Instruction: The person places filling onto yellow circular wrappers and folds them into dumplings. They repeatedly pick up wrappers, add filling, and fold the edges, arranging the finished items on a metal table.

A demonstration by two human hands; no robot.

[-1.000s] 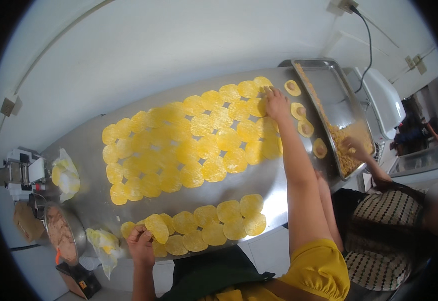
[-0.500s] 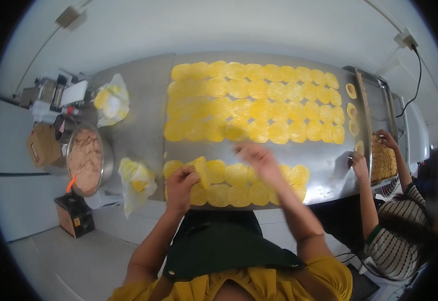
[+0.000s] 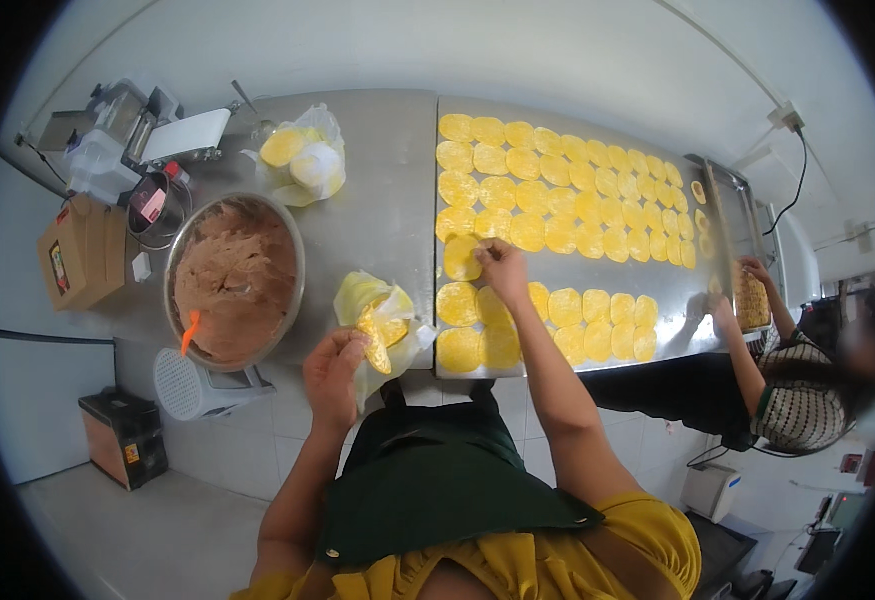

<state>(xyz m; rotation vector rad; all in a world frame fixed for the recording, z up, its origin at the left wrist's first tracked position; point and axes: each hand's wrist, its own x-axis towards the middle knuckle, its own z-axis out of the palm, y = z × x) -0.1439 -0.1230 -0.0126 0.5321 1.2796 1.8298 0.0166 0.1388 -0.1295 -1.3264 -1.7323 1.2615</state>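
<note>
My left hand (image 3: 334,372) grips a few yellow dough wrappers (image 3: 374,340), tilted above an open plastic bag of wrappers (image 3: 385,305) at the table's near edge. To its right, my right hand (image 3: 500,272) reaches over the steel table, fingers pinched at the edge of a round yellow wrapper (image 3: 461,258). That wrapper sits at the left end of the gap between two blocks of laid-out wrappers. Several rows (image 3: 527,165) cover the far side, and two shorter rows (image 3: 567,305) lie nearer to me.
Left of me stands a big metal bowl (image 3: 298,270) of brownish-pink filling with an orange-handled tool (image 3: 191,332). Another bag of wrappers (image 3: 302,155) lies behind. A cardboard box (image 3: 82,255) is at far left. A co-worker's hands (image 3: 722,310) work beside a tray (image 3: 754,295) at right.
The view has shifted left, toward the bowl. My right hand has moved to the left end of the gap, where a wrapper now lies. My left hand still holds wrappers.
</note>
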